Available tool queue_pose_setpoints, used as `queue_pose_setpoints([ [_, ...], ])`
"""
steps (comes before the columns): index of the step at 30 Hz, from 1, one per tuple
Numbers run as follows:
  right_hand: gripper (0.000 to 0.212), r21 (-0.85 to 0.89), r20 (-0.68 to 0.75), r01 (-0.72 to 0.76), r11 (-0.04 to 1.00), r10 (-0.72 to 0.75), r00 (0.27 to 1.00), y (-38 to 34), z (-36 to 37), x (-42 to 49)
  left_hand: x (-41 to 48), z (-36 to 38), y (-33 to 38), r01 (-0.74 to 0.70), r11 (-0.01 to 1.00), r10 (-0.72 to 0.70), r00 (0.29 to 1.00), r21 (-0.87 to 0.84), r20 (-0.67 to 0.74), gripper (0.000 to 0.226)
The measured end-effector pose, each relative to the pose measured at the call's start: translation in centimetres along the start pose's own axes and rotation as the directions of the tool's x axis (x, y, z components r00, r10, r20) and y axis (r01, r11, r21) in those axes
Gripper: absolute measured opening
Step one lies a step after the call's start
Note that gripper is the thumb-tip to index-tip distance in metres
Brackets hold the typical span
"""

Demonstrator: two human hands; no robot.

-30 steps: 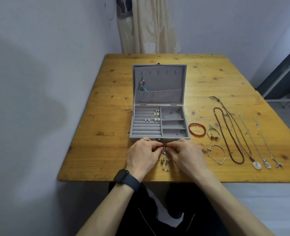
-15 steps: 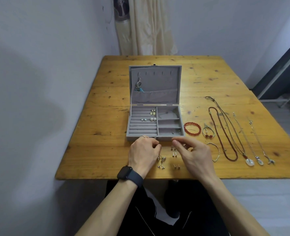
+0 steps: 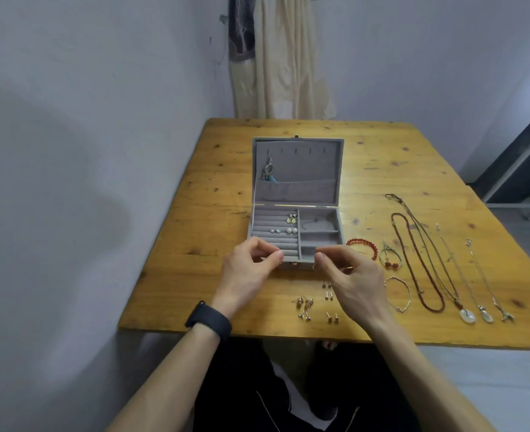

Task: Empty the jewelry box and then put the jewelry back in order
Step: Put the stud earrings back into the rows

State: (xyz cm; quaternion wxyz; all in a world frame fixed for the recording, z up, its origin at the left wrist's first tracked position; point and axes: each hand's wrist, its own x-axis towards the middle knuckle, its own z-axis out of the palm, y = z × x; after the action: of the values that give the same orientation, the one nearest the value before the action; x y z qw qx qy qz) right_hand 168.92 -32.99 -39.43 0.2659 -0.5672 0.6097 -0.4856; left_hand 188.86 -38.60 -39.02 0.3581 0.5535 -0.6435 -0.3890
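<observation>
The grey jewelry box (image 3: pixel 321 236) lies open mid-table, its lid (image 3: pixel 307 165) tilted back with dangling earrings (image 3: pixel 269 173) hung in it. Two earring pairs (image 3: pixel 284 231) and a third pair (image 3: pixel 291 217) sit in the ring rolls. My left hand (image 3: pixel 251 271) and right hand (image 3: pixel 351 275) hover at the box's front edge, a little apart. Each has thumb and forefinger pinched on a tiny earring, mostly hidden by the fingertips. Several stud earrings (image 3: pixel 305 302) lie on the table below my hands.
To the right of the box on the wooden table (image 3: pixel 195 229) lie a red bead bracelet (image 3: pixel 363 243), a small charm bracelet (image 3: pixel 390 258), a thin silver bracelet (image 3: pixel 402 294) and several necklaces (image 3: pixel 422 263) laid out lengthwise. A wall runs along the left; a curtain (image 3: pixel 282 57) hangs behind.
My hands were joined over one small piece near the table's front. They have since separated and risen to the box's front edge, both still pinched.
</observation>
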Motion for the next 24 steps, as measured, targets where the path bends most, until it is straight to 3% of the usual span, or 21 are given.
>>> queue_pose_setpoints([
  [9, 0.015, 0.106, 0.092, 0.000, 0.994, -0.010, 0.996, -1.7, 2.4, 2.6, 1.3, -4.3, 0.8, 0.128, 0.937, -0.111, 0.991, -0.325, 0.070, 0.015],
  [16, 0.015, 0.095, 0.128, -0.008, 0.995, -0.004, 0.992, -1.7, 3.4, 4.7, 2.8, -5.1, 0.4, 0.249, 0.812, -0.209, 0.968, -0.528, 0.135, 0.019],
  [18, 0.015, 0.077, 0.126, 0.001, 0.997, -0.011, 0.992, -1.7, 3.7, 5.2, 3.2, -5.3, 0.3, 0.193, 0.868, -0.156, 0.981, -0.457, 0.118, 0.017],
  [21, 0.016, 0.088, 0.130, 0.014, 0.996, -0.025, 0.991, -1.7, 4.2, 5.9, 4.0, -5.6, -0.2, 0.022, 0.982, -0.013, 0.999, -0.187, 0.045, 0.012],
  [24, 0.014, 0.091, 0.141, 0.033, 0.995, -0.046, 0.989, -1.7, 4.6, 6.3, 4.9, -6.1, -0.3, -0.019, 0.997, 0.019, 1.000, -0.069, -0.002, 0.012],
])
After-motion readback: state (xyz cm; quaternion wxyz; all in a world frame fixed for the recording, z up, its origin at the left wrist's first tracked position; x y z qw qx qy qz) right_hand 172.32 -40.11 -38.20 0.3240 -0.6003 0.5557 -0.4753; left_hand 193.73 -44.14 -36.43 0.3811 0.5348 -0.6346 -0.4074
